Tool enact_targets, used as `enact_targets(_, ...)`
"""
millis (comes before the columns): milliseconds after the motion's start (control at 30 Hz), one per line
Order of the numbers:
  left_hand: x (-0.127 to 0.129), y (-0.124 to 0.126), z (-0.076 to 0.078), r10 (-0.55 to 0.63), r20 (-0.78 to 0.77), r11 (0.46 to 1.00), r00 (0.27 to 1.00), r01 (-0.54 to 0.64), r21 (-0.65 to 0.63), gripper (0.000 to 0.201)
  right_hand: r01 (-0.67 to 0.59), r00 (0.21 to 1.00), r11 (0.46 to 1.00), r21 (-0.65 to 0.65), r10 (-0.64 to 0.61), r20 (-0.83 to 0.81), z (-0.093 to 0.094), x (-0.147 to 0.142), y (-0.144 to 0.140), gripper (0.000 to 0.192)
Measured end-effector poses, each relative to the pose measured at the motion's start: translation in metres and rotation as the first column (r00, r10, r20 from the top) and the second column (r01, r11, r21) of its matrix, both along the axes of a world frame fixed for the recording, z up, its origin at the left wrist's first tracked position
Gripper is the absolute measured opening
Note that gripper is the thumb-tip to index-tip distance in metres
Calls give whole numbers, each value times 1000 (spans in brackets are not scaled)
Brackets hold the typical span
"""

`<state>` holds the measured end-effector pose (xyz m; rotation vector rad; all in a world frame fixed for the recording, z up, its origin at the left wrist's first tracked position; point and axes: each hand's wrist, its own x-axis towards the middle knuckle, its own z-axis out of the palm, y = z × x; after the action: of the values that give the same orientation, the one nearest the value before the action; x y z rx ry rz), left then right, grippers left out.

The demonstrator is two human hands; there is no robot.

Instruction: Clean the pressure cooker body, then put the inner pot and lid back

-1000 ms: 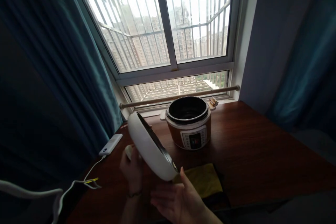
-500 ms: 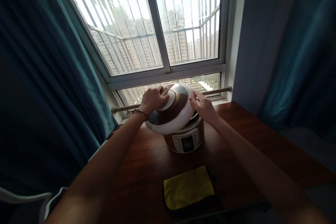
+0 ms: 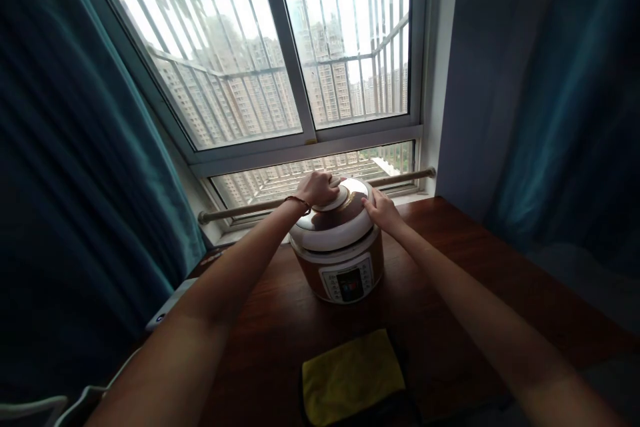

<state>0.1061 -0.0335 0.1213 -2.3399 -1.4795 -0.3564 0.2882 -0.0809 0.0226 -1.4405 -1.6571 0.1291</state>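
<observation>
Now the lid (image 3: 336,220) is seated on the cooker (image 3: 345,270); its knob is gripped by the left hand (image 3: 316,188), while its three-o'clock rim is pressed by the right hand (image 3: 381,208), fingers loosely curled.

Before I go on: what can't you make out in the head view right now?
- Lid handle: mostly covered by the left hand.
- Whether the lid is locked: its seam with the cooker shows no marks.
- Panel text: too small to read.
- Right hand fingers: their tips curl behind the lid rim.
- Yellow cloth: near edge in shadow.
- White device: mostly behind the left arm.
</observation>
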Motion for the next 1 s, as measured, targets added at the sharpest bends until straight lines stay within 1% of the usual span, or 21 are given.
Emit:
enact_targets(200,-1,8,-11,-8,-23,997,1000,6,-81,42,22,1000,998,-54,-22,6,-12,-3,5,32)
enact_targets(300,-1,14,-16,-13,-28,994,1000,10,-106,42,27,1000,995,-96,-27,-1,-18,-4,5,30)
enact_targets(367,-1,17,-19,-17,-27,993,999,14,-117,42,34,999,995,-96,-35,-1,-21,-5,6,30)
enact_targets(467,-3,22,-23,-30,-21,993,999,27,-115,45,31,999,998,-63,-32,-16,-26,-6,6,32)
enact_targets(633,-5,24,-28,-18,-9,998,1000,17,-60,49,49,994,997,-53,-54,-98,-33,-12,4,37)
enact_targets(833,-2,22,-29,21,12,998,1000,-20,-58,41,45,982,998,-34,-50,-180,-36,-17,1,45)
enact_targets(1000,-6,22,-26,-59,6,996,998,60,-67,37,56,983,997,-47,-63,-172,-36,-18,0,48)
